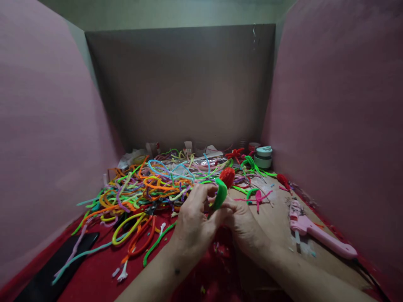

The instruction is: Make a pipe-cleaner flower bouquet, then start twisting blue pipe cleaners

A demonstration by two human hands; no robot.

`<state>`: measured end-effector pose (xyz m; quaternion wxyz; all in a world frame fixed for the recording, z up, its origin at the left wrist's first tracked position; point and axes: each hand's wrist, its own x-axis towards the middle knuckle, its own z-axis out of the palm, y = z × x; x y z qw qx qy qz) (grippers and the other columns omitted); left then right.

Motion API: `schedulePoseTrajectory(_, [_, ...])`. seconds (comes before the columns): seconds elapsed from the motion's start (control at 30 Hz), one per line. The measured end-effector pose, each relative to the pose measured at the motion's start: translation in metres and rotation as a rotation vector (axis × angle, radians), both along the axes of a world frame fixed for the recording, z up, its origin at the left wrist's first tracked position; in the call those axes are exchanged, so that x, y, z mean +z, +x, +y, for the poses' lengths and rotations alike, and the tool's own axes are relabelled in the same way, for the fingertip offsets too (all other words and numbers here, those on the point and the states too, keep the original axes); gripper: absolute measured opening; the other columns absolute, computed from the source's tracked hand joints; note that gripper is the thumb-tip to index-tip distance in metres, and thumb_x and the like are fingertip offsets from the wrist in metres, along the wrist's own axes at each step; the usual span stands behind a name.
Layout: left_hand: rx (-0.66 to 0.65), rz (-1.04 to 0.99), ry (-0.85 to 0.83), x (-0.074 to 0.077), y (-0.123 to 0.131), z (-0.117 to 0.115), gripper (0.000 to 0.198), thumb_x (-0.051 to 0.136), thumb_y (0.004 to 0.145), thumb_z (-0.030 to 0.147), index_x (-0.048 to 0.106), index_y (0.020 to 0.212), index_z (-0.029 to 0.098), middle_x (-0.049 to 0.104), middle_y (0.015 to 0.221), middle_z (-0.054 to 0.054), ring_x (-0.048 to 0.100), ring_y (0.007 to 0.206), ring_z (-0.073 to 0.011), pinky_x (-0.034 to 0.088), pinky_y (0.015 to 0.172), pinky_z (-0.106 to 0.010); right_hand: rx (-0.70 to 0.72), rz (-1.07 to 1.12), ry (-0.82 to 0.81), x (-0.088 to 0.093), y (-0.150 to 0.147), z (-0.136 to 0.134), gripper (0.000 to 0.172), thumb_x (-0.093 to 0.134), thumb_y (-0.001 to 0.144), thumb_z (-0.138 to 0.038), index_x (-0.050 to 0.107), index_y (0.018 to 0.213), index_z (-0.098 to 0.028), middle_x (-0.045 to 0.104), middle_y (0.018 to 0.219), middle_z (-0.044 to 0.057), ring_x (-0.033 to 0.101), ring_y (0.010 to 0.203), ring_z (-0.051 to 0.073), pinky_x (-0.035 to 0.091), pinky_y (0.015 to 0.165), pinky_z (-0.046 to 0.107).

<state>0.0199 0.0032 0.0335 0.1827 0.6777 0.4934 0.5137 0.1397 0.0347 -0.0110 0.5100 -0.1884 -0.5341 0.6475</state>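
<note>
Holding flower (227,179), red surface (97,272) below, pink walls (340,105)

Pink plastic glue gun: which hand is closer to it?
Right. The right hand is to the glue gun's left, apart from it; the left hand is farther left, beyond the right hand.

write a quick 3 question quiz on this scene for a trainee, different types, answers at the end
1. Multiple choice: what colour is the glue gun lying on the brown board?
a) yellow
b) pink
c) black

2. True or false: a flat black slab lies to the left of the person's left hand.

3. Fill the gap: beside the green fuzzy strip at the hands, a ____ bud-shaped piece sticks up.

Key: 1. b; 2. true; 3. red
</note>
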Motion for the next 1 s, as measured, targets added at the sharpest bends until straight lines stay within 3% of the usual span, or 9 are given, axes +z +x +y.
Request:
schedulePoseTrajectory(0.13, [-0.042,-0.167,-0.105,0.001,0.009,0.002,0.004,0.060,0.072,0.020,0.058,0.075,0.017,0.057,0.071,0.000,0.052,0.063,-0.0122,0.041,0.059,-0.024,-0.024,0.001,-0.054,-0.001,0.000,-0.002,0.020,0.073,0.065,-0.038,0.073,0.077,-0.021,0.063,0.094,0.003,0.052,0.093,0.022,0.038,0.089,0.038])
schedulePoseTrajectory(0.4, [-0.231,-0.559,-0.364,0.002,-0.006,0.005,0.017,0.066,0.070,0.024,0.052,0.068,0.016,0.051,0.058,0.004,0.040,0.049,-0.0045,0.030,0.045,-0.016,-0.007,0.004,-0.047,0.000,-0.001,-0.004,0.012,0.072,0.067,-0.034,0.073,0.071,-0.023,0.064,0.093,0.002,0.052,0.094,0.019,0.035,0.093,0.038])
schedulePoseTrajectory(0.53, [-0.262,-0.623,-0.400,-0.001,-0.011,0.009,0.019,0.068,0.070,0.025,0.050,0.071,0.017,0.053,0.060,0.005,0.037,0.044,-0.0029,0.027,0.040,-0.015,0.017,-0.003,-0.069,0.002,0.000,-0.005,0.011,0.073,0.066,-0.032,0.073,0.072,-0.023,0.064,0.091,0.001,0.053,0.093,0.019,0.035,0.094,0.037])
schedulePoseTrajectory(0.67, [-0.255,-0.522,-0.306,0.002,-0.010,0.008,0.017,0.068,0.068,0.020,0.056,0.078,0.017,0.056,0.068,0.003,0.049,0.059,-0.0070,0.039,0.054,-0.018,0.033,-0.031,-0.113,0.005,-0.001,-0.005,0.017,0.076,0.061,-0.035,0.073,0.073,-0.023,0.063,0.096,0.001,0.053,0.095,0.020,0.037,0.093,0.038])
schedulePoseTrajectory(0.87, [-0.205,-0.318,-0.165,0.007,-0.005,0.002,0.014,0.065,0.068,0.015,0.059,0.080,0.019,0.052,0.069,0.002,0.047,0.061,-0.0094,0.039,0.055,-0.021,0.030,-0.027,-0.107,0.004,-0.002,-0.005,0.017,0.078,0.057,-0.036,0.073,0.068,-0.024,0.061,0.090,0.000,0.053,0.093,0.020,0.038,0.091,0.038])
schedulePoseTrajectory(1.0, [-0.174,-0.020,0.038,0.007,-0.006,0.002,0.008,0.060,0.071,0.011,0.060,0.071,0.019,0.051,0.071,0.000,0.046,0.069,-0.0125,0.039,0.062,-0.023,0.042,-0.030,-0.074,-0.001,-0.002,-0.003,0.016,0.075,0.060,-0.038,0.073,0.068,-0.023,0.061,0.089,0.001,0.053,0.089,0.020,0.040,0.086,0.038])
